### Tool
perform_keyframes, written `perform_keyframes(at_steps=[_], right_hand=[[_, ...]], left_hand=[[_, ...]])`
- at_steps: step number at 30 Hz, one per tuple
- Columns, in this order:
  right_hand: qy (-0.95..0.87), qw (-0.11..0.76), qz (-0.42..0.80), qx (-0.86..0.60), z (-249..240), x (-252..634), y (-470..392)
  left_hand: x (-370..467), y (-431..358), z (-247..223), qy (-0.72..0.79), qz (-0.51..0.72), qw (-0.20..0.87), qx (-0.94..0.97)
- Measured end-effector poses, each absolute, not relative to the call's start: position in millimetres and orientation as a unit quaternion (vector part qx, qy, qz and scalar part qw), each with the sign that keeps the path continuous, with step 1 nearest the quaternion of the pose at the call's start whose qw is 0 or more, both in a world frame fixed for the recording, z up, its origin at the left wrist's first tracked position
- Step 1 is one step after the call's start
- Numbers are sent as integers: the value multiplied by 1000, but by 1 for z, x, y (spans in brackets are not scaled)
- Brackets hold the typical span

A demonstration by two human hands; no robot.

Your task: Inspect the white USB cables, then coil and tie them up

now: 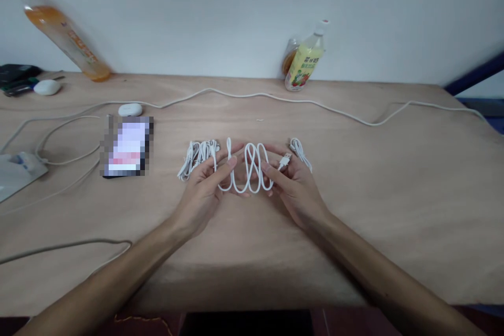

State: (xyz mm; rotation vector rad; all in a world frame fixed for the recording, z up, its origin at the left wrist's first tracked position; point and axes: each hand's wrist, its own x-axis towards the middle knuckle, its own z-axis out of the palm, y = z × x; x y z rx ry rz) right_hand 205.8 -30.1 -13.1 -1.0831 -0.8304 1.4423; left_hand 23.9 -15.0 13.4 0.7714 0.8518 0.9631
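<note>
A white USB cable [252,168] lies in several loops across the fingers of both hands, above the table. My left hand [208,178] pinches the loops on the left side with its thumb. On the other side, my right hand [289,178] presses its thumb on the loops, and the cable's USB plug [284,161] sticks out over that palm. Behind my left hand rests a pile of bundled white cables [191,160]. Just beyond my right hand is one more coiled white cable [300,149], partly hidden by the fingers.
A phone [128,147] with a lit, blurred screen lies at left beside a white earbud case [130,109]. An orange drink bottle [66,37] and a yellow-labelled bottle [305,60] stand near the wall. A long white cord [236,95] crosses the wooden table [394,184].
</note>
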Motion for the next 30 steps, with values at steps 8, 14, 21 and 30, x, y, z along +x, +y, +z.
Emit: perform_keyframes(at_steps=[8,14,21,30], right_hand=[[-377,531,597,-468,-16,209,-29],[-409,528,546,-505,-15,211,-26],[-491,508,452,-545,-7,217,-33],[-426,545,445,-569,-10,216,-37]], left_hand=[[22,-16,11,427,460,693,354],[23,-16,8,429,454,683,379],[24,-15,9,412,432,710,374],[26,-16,6,424,456,692,366]])
